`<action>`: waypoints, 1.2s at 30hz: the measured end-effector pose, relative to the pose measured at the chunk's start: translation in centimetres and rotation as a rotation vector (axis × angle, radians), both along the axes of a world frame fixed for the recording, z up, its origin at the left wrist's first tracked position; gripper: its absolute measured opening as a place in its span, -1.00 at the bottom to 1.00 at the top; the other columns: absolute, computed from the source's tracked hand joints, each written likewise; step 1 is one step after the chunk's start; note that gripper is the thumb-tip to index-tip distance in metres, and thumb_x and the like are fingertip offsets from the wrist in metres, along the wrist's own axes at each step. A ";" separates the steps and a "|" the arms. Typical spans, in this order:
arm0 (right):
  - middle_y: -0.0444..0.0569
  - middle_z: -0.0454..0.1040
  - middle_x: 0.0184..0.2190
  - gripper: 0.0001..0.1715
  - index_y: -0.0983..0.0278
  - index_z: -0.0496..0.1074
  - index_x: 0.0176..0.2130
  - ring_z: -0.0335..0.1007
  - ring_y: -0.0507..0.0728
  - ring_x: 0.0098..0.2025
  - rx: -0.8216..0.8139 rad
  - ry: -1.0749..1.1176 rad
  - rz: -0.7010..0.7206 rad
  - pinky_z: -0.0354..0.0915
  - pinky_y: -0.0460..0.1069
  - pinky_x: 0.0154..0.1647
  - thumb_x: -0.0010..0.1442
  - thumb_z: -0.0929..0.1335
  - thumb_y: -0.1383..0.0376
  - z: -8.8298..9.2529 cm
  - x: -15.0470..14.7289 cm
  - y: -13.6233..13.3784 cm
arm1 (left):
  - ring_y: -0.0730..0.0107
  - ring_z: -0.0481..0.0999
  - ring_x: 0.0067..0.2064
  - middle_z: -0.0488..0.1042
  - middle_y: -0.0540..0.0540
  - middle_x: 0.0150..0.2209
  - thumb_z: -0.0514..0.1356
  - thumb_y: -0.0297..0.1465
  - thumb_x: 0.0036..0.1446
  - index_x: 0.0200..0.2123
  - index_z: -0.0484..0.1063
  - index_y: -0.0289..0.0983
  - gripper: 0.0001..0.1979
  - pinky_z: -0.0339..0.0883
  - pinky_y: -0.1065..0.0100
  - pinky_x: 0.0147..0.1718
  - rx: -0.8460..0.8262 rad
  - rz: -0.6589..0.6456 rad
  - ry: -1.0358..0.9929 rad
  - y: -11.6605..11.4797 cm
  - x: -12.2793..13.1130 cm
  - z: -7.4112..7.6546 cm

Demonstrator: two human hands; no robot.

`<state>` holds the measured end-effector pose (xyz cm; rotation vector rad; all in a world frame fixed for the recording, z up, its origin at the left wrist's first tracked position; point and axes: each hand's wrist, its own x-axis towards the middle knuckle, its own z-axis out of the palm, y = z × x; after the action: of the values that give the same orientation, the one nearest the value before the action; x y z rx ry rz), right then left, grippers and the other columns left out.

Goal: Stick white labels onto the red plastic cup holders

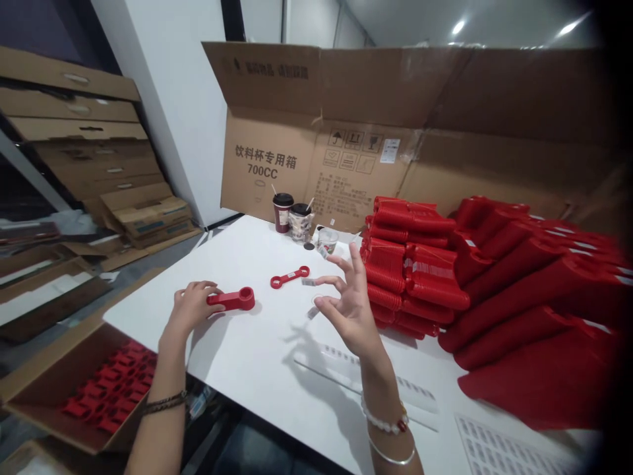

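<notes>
My left hand [190, 307] is closed round one end of a thick red piece with ring-shaped ends [237, 300], which rests on the white table [232, 346]. Beyond it lies a thin red double-ringed piece [290, 276] with a small white label on its middle. Raised over the table, my right hand [353, 310] has its fingers spread apart. Small printed stickers [308, 282] cling to several of its fingertips. Below that hand lies a strip of label sheet [341, 355], partly hidden by my forearm.
Stacked red pieces [430, 270] and rolled red sheets [534, 316] crowd the right side. Two lidded drink cups [283, 214] and a clear cup [327, 239] stand before a cardboard wall [277, 132]. A carton [30, 412] of red parts sits lower left; another label sheet [499, 452] lies lower right.
</notes>
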<state>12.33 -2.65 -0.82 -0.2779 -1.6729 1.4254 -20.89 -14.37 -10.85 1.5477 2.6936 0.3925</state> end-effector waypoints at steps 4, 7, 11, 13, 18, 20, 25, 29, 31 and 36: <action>0.03 0.03 0.23 0.02 -0.16 -0.26 0.33 0.35 0.10 -0.03 -0.032 0.020 0.004 0.50 -0.03 -0.27 0.17 0.40 0.30 -0.1 0.4 0.4 | -0.06 0.36 0.05 0.53 -0.15 -0.03 0.22 -0.29 0.00 -0.31 0.56 -0.19 -0.81 0.16 0.11 -0.07 -0.028 -0.037 -0.044 0.7 -0.5 -0.1; 0.05 0.02 0.23 0.03 -0.16 -0.27 0.33 0.36 0.12 -0.04 -0.035 0.015 -0.027 0.52 -0.01 -0.28 0.16 0.40 0.28 0.1 0.9 0.7 | -0.03 0.41 -0.01 0.57 -0.14 -0.13 0.22 -0.28 -0.06 -0.34 0.55 -0.19 -0.80 0.20 0.19 -0.12 -0.037 -0.062 -0.088 1.0 -0.8 0.2; 0.04 0.03 0.22 0.03 -0.16 -0.27 0.33 0.36 0.11 -0.05 -0.015 -0.003 -0.074 0.51 0.00 -0.26 0.16 0.40 0.26 0.2 1.3 1.0 | 0.11 0.50 -0.22 0.58 -0.14 -0.29 0.18 -0.25 -0.07 -0.35 0.55 -0.23 -0.75 0.25 0.31 -0.27 -0.037 -0.066 -0.168 0.9 -1.0 1.6; 0.04 0.03 0.23 0.01 -0.14 -0.27 0.33 0.35 0.13 -0.01 0.021 -0.027 -0.155 0.50 0.01 -0.22 0.17 0.39 0.24 0.0 1.0 1.2 | 0.19 0.50 -0.32 0.57 -0.10 -0.35 0.15 -0.22 -0.03 -0.34 0.54 -0.24 -0.73 0.25 0.35 -0.34 -0.030 -0.078 -0.204 0.9 -0.1 3.4; 0.07 -0.18 0.36 -0.06 -0.06 -0.28 0.34 0.06 0.25 0.29 0.098 -0.081 -0.520 0.32 0.22 0.12 0.23 0.35 0.16 -1.1 -0.7 1.6 | 0.26 0.45 -0.38 0.56 -0.05 -0.40 0.16 -0.20 0.03 -0.31 0.54 -0.20 -0.74 0.21 0.37 -0.39 0.131 -0.273 -0.254 3.1 6.7 10.3; 0.08 -0.29 0.38 -0.05 -0.03 -0.35 0.35 -0.06 0.27 0.35 0.108 -0.091 -0.522 0.28 0.26 0.16 0.25 0.33 0.12 -1.2 -0.8 1.9 | 0.29 0.45 -0.40 0.57 -0.04 -0.40 0.16 -0.25 0.05 -0.29 0.55 -0.19 -0.78 0.22 0.36 -0.37 0.189 -0.441 -0.283 4.8 10.5 12.4; 0.09 -0.20 0.38 -0.04 -0.05 -0.35 0.34 0.16 0.24 0.28 0.023 0.055 -0.391 0.41 0.07 0.02 0.24 0.33 0.20 0.1 1.0 2.7 | 0.26 0.50 -0.31 0.59 -0.06 -0.30 0.21 -0.36 0.03 -0.23 0.56 -0.17 -0.79 0.27 0.36 -0.28 0.252 -0.746 -0.335 8.7 17.2 13.4; 0.05 -0.19 0.39 -0.01 -0.06 -0.25 0.34 0.23 0.24 0.24 -0.057 0.182 -0.392 0.40 0.07 0.05 0.17 0.37 0.29 1.3 3.1 3.0 | 0.25 0.52 -0.20 0.58 -0.06 -0.22 0.27 -0.32 0.03 -0.21 0.52 -0.16 -0.79 0.32 0.37 -0.20 0.319 -0.787 -0.473 11.2 18.1 12.1; 0.03 -0.20 0.39 -0.01 -0.07 -0.22 0.34 0.21 0.23 0.25 -0.046 0.228 -0.437 0.38 0.09 0.08 0.16 0.38 0.32 1.6 3.7 3.1 | 0.21 0.52 -0.18 0.56 -0.12 -0.19 0.31 -0.20 -0.01 -0.16 0.49 -0.19 -0.66 0.35 0.35 -0.19 0.345 -0.827 -0.664 12.5 17.8 11.3; 0.00 -0.16 0.38 0.00 -0.11 -0.19 0.33 0.23 0.21 0.23 0.025 0.308 -0.505 0.37 0.14 0.10 0.14 0.38 0.36 1.8 4.2 3.8 | 0.35 0.47 -0.46 0.51 -0.16 -0.26 0.18 0.08 0.03 -0.01 0.33 -0.24 -0.39 0.31 0.41 -0.55 0.240 -0.859 -1.246 14.8 17.9 9.8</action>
<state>16.52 1.17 0.95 -0.4110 -1.2545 1.0089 -3.00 0.40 -1.03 1.5111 1.0011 1.1219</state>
